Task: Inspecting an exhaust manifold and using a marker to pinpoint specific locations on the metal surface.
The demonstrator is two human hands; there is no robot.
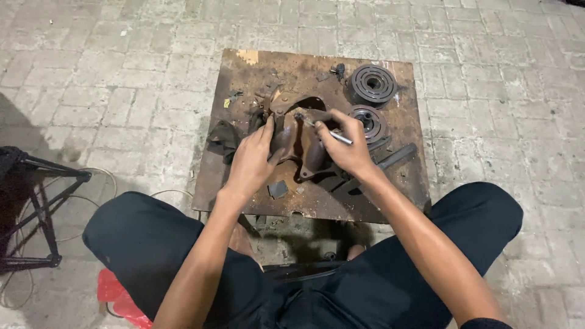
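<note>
Plainly, the left hand point(253, 159) is closing its grip round the near-left flank of a rusty brown metal housing point(298, 141), which is sitting near the middle of the low wooden desk point(244, 73); the right hand point(346, 145) is pinching a thin metal tool point(323, 129) in a closed grip, pen-fashion; the tool's long axis is running from the fingers up and to the left, its tip resting at the housing's upper edge, so the housing is lying just left of and beyond the right grip and directly under the left; both hands are touching or almost touching it, the left more fully. Beyond it, two round grooved metal discs point(372, 84) are lying on the desk's far right part, well apart from the left hand, near the right; a dark bar point(396, 157) is lying just right of the right wrist; a dark rag point(223, 140) is lying at the left edge. The desk is standing on a paved brick floor point(109, 79); a black tripod point(36, 201) is standing at the left; the person is sitting with knees on either side.
</note>
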